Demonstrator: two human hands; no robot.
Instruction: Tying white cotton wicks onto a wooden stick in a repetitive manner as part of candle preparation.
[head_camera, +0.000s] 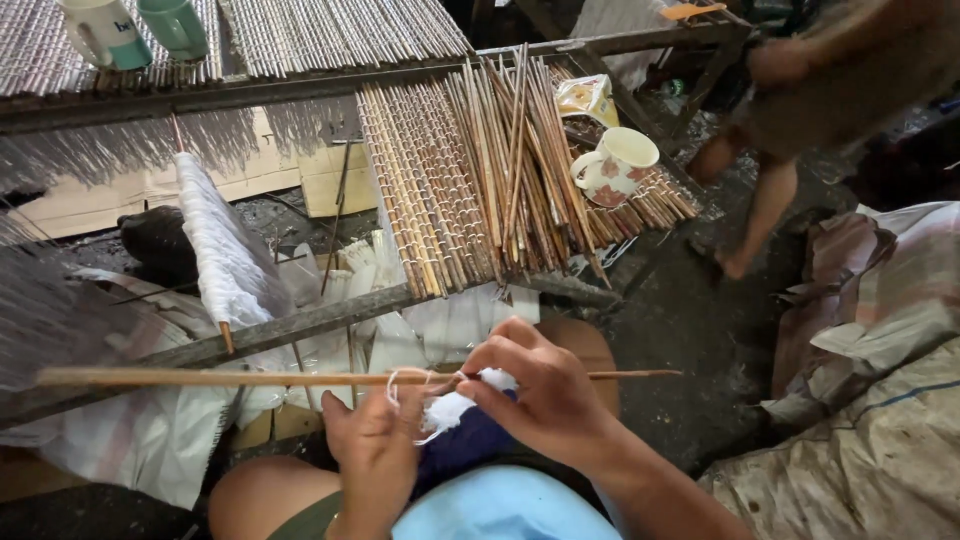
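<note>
Two hands show at the bottom of the view, the left hand (375, 455) and the right hand (545, 395), and between them lies one long thin stick (200, 377). Three mugs stand on the racks: a white mug (100, 30), a green mug (178, 25) and a flowered mug (615, 165). The sticks (470, 170) piled on the rack are too many to count. One other person (810, 90) stands at upper right.

Crumpled yellow-and-white packet (588, 97) on the stick rack (440, 190), behind floral mug (618, 165)

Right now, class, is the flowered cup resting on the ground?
No, the flowered cup sits on the bundle of sticks laid across the rack, well above the ground.
</note>
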